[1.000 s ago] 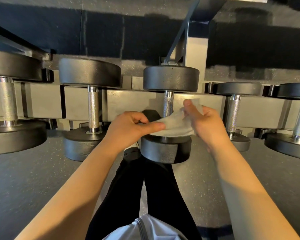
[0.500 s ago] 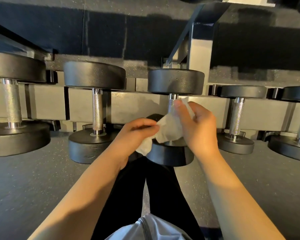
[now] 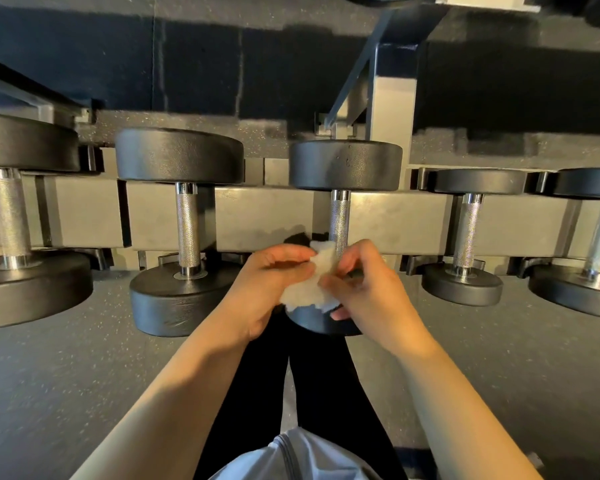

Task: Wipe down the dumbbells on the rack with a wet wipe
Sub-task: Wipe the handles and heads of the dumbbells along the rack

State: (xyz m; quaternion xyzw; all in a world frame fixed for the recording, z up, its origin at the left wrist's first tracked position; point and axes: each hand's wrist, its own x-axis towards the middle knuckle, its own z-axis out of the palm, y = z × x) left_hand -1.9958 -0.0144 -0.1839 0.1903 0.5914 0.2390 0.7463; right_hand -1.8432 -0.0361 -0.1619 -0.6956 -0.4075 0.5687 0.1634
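Head view, looking down. Grey metal rack [image 3: 264,216] runs across the frame, five black round-headed dumbbells with knurled steel handles resting on it, handles pointing toward the viewer.

Both hands meet just above the near head of the middle black dumbbell [image 3: 343,168]. Crumpled white wet wipe [image 3: 309,285] bunched between them, in front of the lower end of that dumbbell's handle; its upper tip lies against or just beside the handle, contact unclear. Wipe covers part of the near head.

Left hand [image 3: 267,289]: fingers curled over the wipe's left edge, gripping it from the side. Right hand [image 3: 364,289]: thumb and fingertips pinching the wipe's right edge, remaining fingers curled beneath, close to the near head.

Neighbouring larger black dumbbell [image 3: 184,237] sits just left of the hands, untouched. Smaller black dumbbell [image 3: 468,237] just right, also untouched.

Below the hands: black trouser legs [image 3: 319,393] and speckled grey rubber floor [image 3: 84,393].
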